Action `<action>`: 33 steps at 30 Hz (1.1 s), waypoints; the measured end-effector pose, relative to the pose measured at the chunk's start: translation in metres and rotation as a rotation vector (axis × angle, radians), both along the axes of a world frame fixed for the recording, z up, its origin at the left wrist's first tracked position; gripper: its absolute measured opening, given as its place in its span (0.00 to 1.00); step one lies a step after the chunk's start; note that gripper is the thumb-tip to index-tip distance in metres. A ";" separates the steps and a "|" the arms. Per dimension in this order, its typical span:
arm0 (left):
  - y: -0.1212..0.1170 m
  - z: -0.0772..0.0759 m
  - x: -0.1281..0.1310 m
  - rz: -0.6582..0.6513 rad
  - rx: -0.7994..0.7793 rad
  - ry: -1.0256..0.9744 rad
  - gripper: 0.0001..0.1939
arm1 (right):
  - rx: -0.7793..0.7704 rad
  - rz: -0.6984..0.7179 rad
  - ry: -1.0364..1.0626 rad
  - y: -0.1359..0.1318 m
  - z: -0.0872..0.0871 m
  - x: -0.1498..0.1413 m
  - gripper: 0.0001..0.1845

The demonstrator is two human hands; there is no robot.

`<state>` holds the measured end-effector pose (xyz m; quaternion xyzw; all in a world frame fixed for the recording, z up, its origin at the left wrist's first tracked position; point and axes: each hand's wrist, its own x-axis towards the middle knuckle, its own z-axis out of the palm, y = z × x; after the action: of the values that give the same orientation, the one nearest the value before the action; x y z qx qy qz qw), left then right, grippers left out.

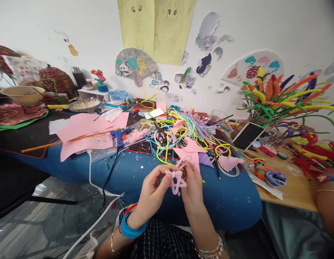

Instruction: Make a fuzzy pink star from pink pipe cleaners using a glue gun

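Observation:
Between my two hands, just over the table's near edge, is a pink pipe-cleaner star (178, 182) with a pale looped stem (184, 162) rising from it. My left hand (158, 185) pinches the star's upper left side between thumb and fingers. On the right, my right hand (192, 181) has its fingers closed on the looped stem close to the star. The fingertips hide part of where stem and star meet. A sheet of cut pink paper (195, 158) lies just behind the hands.
A blue glue gun (120, 136) with a trailing cord lies left on the table. Behind are loose pipe cleaners (194, 124) and black scissors (160, 133). At right are a phone (248, 136), a pencil (218, 167), a tape roll (233, 173) and another person's arm (329, 198).

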<state>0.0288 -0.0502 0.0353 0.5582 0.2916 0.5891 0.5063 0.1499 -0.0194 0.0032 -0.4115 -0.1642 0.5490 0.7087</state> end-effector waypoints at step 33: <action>0.008 -0.012 -0.005 0.110 0.080 0.097 0.06 | 0.002 0.182 -0.074 -0.032 0.024 -0.009 0.11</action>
<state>0.0240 -0.0417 0.0229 0.5889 0.3222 0.5993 0.4361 0.1407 -0.0513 0.0269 -0.4142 -0.2273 0.5955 0.6497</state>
